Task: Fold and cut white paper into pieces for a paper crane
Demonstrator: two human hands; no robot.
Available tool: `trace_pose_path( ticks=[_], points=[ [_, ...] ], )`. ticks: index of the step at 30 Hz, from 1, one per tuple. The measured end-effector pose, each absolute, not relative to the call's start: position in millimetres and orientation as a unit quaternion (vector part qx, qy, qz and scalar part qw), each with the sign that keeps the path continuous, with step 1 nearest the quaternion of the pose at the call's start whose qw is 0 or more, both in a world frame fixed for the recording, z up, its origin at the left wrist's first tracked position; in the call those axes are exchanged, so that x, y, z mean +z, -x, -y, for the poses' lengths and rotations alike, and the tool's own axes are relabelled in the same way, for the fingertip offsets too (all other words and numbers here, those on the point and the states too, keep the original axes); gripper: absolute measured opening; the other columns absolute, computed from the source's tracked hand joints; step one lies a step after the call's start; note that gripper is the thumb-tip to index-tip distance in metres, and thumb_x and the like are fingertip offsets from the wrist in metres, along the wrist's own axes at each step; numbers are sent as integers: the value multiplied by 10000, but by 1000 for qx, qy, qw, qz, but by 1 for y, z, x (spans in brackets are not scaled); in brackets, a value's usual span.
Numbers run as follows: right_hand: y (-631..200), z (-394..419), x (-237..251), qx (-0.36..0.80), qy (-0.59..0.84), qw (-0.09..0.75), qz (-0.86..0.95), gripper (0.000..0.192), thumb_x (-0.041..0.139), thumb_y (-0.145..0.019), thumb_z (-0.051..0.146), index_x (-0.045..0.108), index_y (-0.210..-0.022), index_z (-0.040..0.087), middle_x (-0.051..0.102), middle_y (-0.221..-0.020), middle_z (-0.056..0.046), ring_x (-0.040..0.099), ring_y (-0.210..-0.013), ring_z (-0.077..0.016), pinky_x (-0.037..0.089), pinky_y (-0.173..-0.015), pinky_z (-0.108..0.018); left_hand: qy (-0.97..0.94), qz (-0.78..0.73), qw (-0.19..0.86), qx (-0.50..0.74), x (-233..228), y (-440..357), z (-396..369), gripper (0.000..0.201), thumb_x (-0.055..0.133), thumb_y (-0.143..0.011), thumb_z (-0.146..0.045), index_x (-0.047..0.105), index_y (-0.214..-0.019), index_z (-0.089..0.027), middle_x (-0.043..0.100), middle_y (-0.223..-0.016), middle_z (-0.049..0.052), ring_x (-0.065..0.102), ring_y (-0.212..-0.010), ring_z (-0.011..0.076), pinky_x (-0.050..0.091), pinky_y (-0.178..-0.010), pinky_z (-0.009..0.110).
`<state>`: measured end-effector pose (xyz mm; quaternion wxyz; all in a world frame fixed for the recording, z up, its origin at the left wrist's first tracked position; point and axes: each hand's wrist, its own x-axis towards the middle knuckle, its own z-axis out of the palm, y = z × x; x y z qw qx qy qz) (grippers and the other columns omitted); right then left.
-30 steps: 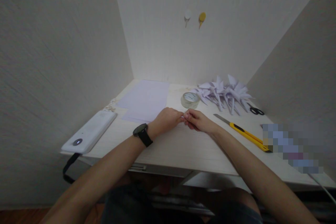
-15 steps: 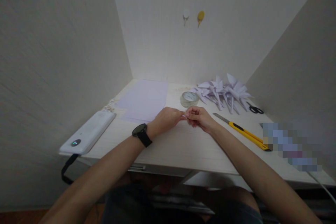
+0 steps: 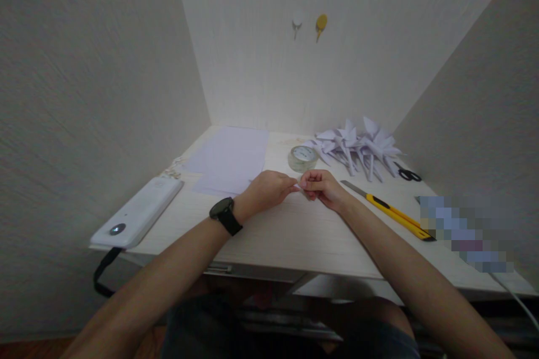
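Observation:
My left hand (image 3: 272,188), with a black watch (image 3: 225,214) on its wrist, is closed over the middle of the desk. Its fingertips meet those of my right hand (image 3: 323,188), which is closed in a pinch. Between them shows a small bit of white paper (image 3: 298,185); my fingers hide most of it. Just behind my right hand stands a roll of clear tape (image 3: 303,159). Flat sheets of white paper (image 3: 236,157) lie behind and left of my left hand.
Several folded white paper shapes (image 3: 357,146) are heaped at the back right, near black scissors (image 3: 408,174). A yellow utility knife (image 3: 396,216) lies right of my hands, its blade out. A white power bank (image 3: 138,210) rests at the desk's left edge. Walls enclose the desk.
The fingers of my right hand have shifted slightly, and a little more of the white paper shows between the fingertips. The desk items have stayed in place; the view has moved slightly.

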<state>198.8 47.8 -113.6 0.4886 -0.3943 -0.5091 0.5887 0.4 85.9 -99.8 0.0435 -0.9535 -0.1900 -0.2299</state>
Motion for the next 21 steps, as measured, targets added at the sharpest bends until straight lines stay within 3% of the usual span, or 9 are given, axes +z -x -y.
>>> trace_pose_path(
  ticks=[11, 14, 18, 21],
  points=[
    [-202, -48, -114, 581, 388, 535, 475, 314, 831, -557, 214, 525, -503, 176, 410, -390, 83, 285, -337, -33, 261, -353, -200, 949, 202, 67, -231, -103, 2, -89, 286, 506, -972, -331, 669, -822, -150, 712, -761, 57, 672, -732, 182, 448, -664, 274],
    [-205, -47, -110, 576, 379, 542, 479, 274, 827, -584, 240, 560, -581, 179, 457, -454, 76, 341, -372, -45, 274, -368, -201, 946, 209, 65, -239, -103, 5, -93, 280, 494, -979, -323, 677, -860, -148, 723, -787, 63, 679, -760, 184, 458, -686, 275],
    [-205, -47, -109, 569, 410, 460, 544, 296, 808, -631, 341, 674, -819, 156, 543, -553, 44, 382, -405, -56, 216, -350, -200, 952, 206, 49, -223, -104, 4, -95, 249, 504, -978, -316, 680, -956, -142, 735, -851, 73, 688, -791, 186, 467, -695, 269],
    [-204, -47, -112, 535, 445, 403, 595, 318, 784, -667, 413, 681, -785, 136, 510, -493, 50, 351, -389, -52, 194, -352, -202, 956, 203, 39, -207, -103, 2, -93, 267, 497, -982, -329, 683, -936, -143, 729, -831, 69, 686, -774, 181, 460, -675, 259]
  ],
)
